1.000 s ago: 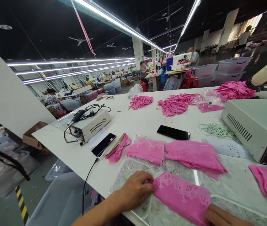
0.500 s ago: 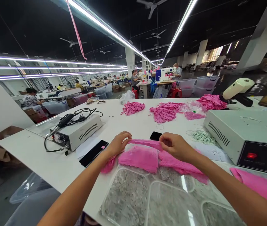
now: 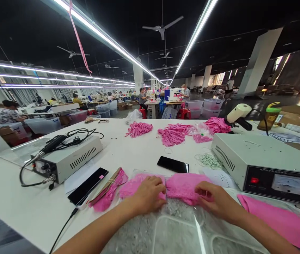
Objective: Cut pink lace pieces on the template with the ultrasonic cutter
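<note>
Two pink lace fabric pieces lie side by side at the near side of the table. My left hand (image 3: 151, 194) rests palm down over the left fabric piece (image 3: 131, 185), its bent fingers closed at the left edge of the right lace piece (image 3: 183, 187). At that piece's right edge, my right hand (image 3: 215, 201) has thumb and fingers curled together on the lace. Under both lies a clear-covered grey mottled mat (image 3: 176, 229). Left of my left hand is a pink bundle (image 3: 109, 194) with a brown strip and a band around it.
Two phones, one black (image 3: 173, 164) and one larger (image 3: 88, 185), lie on the table. Grey control boxes stand left (image 3: 78, 155) and right (image 3: 271, 158). Pink strip piles (image 3: 172, 135) lie farther back. Folded pink fabric (image 3: 279, 218) lies at right. People work in the background.
Both hands have come down and nearer, laying the lace piece flat right of the other one. The phone and the banded bundle show more fully. The view has turned rightward.
</note>
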{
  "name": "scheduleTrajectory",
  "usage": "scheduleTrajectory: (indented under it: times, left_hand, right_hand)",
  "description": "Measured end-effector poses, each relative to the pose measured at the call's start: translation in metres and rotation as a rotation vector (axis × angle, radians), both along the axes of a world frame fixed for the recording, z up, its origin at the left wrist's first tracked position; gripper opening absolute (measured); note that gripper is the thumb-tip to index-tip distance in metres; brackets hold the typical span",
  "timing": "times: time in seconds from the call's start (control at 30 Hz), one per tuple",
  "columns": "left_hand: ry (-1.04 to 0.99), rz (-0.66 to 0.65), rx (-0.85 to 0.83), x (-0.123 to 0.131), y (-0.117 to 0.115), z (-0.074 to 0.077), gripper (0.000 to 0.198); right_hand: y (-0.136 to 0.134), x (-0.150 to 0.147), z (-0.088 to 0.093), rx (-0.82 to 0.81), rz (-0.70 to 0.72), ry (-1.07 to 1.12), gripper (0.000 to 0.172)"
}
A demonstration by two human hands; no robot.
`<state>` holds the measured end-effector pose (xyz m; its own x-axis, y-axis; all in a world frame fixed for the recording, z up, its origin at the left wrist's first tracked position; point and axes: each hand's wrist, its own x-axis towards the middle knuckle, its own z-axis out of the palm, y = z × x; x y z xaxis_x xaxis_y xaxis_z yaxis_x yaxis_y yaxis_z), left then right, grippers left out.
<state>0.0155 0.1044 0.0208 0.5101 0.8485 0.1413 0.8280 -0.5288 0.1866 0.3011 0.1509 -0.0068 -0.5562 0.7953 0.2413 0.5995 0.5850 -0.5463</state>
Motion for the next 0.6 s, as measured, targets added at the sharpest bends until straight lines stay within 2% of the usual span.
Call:
scheduleTrajectory:
  times: [0.1,0.17,0.23,0.43,0.53,0.6]
  left_hand:
    - [0.073,-0.028,-0.050,0.040,0.019,-0.010,0.025]
    - [0.098,-0.014,-0.072,0.051,0.030,-0.012,0.026]
    - [0.099,0.001,-0.089,0.051,0.038,-0.009,0.027]
    - [0.040,0.010,-0.128,0.040,0.054,0.012,0.027]
    - [-0.001,0.012,-0.134,0.041,0.057,0.017,0.028]
    - [-0.026,0.008,-0.133,0.042,0.057,0.018,0.028]
  right_hand:
    - [-0.006,0.015,-0.007,0.017,-0.025,-0.035,0.013]
    - [-0.004,0.017,-0.012,0.026,-0.031,-0.042,0.010]
    - [0.002,0.017,-0.016,0.028,-0.025,-0.035,0.012]
    - [0.021,0.019,-0.021,0.034,0.001,0.010,0.020]
    - [0.018,0.019,-0.017,0.059,-0.002,0.012,0.023]
    - [0.012,0.016,-0.014,0.090,-0.014,0.014,0.017]
